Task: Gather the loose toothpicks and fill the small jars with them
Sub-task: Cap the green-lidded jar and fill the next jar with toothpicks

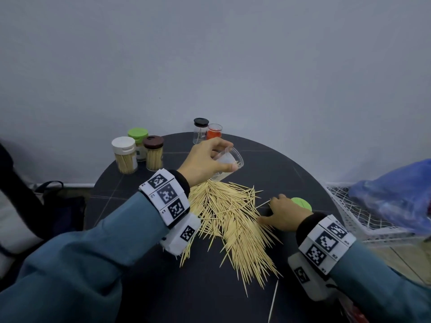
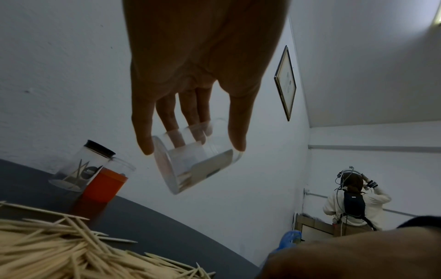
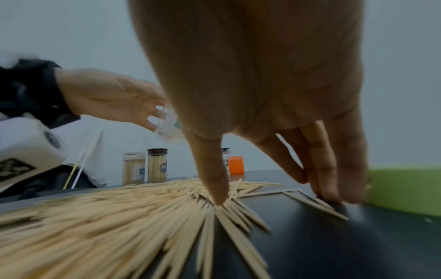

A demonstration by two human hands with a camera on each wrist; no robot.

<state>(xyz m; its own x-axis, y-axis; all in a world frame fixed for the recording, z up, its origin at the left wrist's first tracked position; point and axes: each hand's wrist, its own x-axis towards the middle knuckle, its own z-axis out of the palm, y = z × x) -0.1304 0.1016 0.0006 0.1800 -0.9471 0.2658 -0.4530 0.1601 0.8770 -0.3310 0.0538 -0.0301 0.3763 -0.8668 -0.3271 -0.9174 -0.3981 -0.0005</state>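
A big loose heap of toothpicks (image 1: 228, 220) (image 2: 47, 251) (image 3: 95, 226) lies on the round dark table (image 1: 268, 159). My left hand (image 1: 210, 159) (image 2: 195, 66) grips a clear lidless jar (image 1: 229, 160) (image 2: 190, 160) between thumb and fingers, tilted in the air above the heap's far end. A few toothpicks show inside it. My right hand (image 1: 283, 214) (image 3: 250, 94) rests at the heap's right edge. Its thumb presses on the toothpicks and its fingertips touch the table by a few stray ones. A green lid (image 1: 302, 202) (image 3: 405, 188) lies just beyond that hand.
Three full jars, capped white (image 1: 123, 155), green (image 1: 138, 141) and brown (image 1: 153, 155), stand at the back left. A black-capped, nearly bare jar (image 1: 200, 130) and an orange jar (image 1: 214, 131) stand at the back. A white wire basket (image 1: 349, 217) and blue bag (image 1: 396, 194) lie right.
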